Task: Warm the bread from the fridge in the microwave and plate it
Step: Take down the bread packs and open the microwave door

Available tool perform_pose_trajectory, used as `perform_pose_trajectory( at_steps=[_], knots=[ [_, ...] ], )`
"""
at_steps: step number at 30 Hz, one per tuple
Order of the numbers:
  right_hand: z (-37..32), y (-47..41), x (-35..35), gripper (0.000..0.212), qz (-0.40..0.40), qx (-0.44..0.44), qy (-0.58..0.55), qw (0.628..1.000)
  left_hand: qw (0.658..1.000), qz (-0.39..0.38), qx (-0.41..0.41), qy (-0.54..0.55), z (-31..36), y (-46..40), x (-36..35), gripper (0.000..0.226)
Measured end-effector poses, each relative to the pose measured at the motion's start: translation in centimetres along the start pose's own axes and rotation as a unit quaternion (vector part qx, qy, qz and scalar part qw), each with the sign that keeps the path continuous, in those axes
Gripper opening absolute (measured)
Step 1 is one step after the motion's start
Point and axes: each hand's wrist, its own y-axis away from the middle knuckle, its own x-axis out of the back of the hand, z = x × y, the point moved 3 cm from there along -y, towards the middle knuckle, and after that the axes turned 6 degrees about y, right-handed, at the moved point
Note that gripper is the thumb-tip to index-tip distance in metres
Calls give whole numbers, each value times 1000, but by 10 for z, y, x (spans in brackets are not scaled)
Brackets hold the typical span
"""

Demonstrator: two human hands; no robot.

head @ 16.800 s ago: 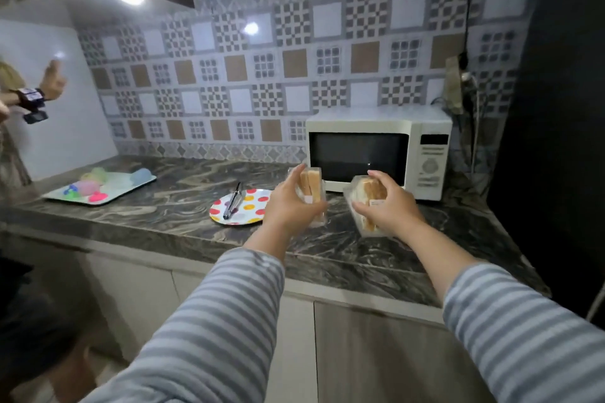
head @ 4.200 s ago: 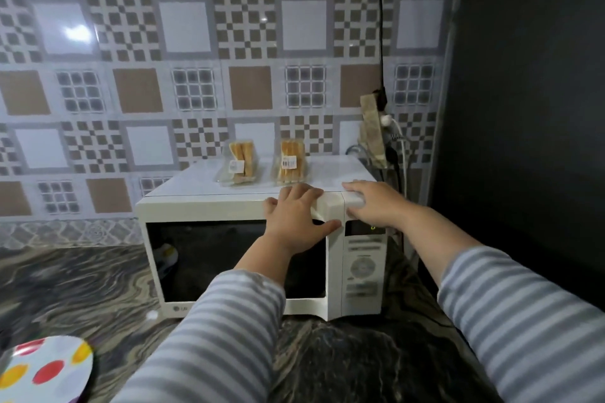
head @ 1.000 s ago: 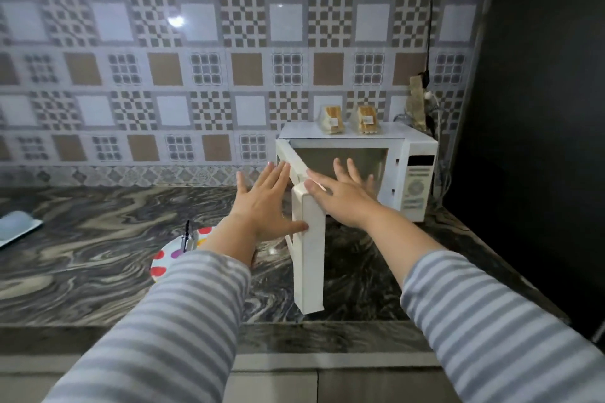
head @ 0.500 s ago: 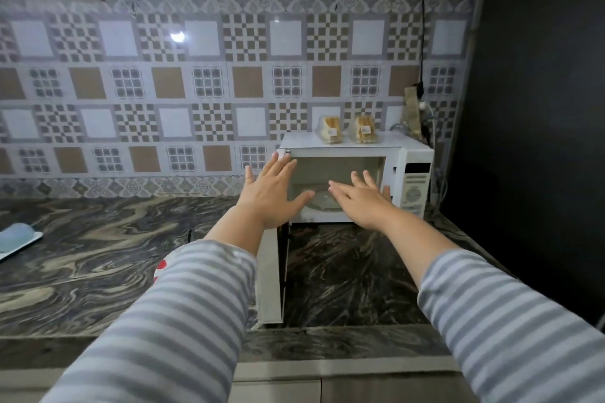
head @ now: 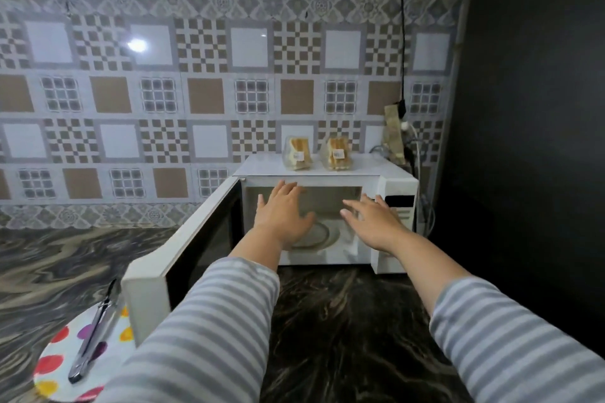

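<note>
Arms out in front of you, both of them stretched toward the microwave (head: 327, 173), striped sleeves pushed back to mid-forearm. Your left hand (head: 283, 214) is up at the mouth of the cavity, palm forward, fingers straight and loosely spread, thumb out to the side, holding nothing. Your right hand (head: 373, 221) mirrors it just beside the control panel (head: 397, 206), palm down, fingers spread and relaxed, also with nothing in it; whether either hand actually touches the oven frame is hard to judge from this angle. The two hands are apart, with the glass turntable (head: 322, 234) showing between them on the cavity floor. The microwave door (head: 170, 258) stands swung wide on its left hinge, its free edge reaching toward you above the marbled counter (head: 343, 321). The bread is up on top of the oven: two clear packs, the left bread pack (head: 297, 154) and the right bread pack (head: 337, 154), standing side by side near the back wall (each with a small white label too blurred to read). Down at lower left, the polka-dot plate (head: 52, 366) sits on the counter with metal tongs (head: 93, 334) lying across it; the plate is partly covered by your left sleeve and the door edge, and cut off by the bottom of the view.
</note>
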Motion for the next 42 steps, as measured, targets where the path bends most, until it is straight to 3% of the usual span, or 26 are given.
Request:
perform_pose_trajectory(
  at_steps=[3, 9, 16, 21, 26, 32, 42],
  knots=[
    [21, -49, 9, 51, 64, 23, -13, 998, 998, 51, 19, 24, 0, -47, -10, 59],
    [38, -137, 29, 53, 115, 52, -56, 990, 990, 117, 60, 44, -7, -132, -21, 58],
    [30, -224, 35, 60, 97, 61, -100, 988, 988, 128, 74, 41, -31, -207, -23, 59],
    [24, -267, 32, 60, 104, 17, -122, 987, 987, 114, 98, 56, -45, -245, -26, 65],
    [22, -280, 20, 56, 122, -1, -149, 981, 984, 78, 137, 78, -51, -257, -43, 81],
    [21, -279, 15, 74, 127, 0, -143, 982, 978, 102, 152, 97, -55, -252, -42, 80],
    [18, -255, 27, 71, 168, -2, -189, 968, 964, 176, 145, 135, -47, -238, -33, 76]
  ],
)
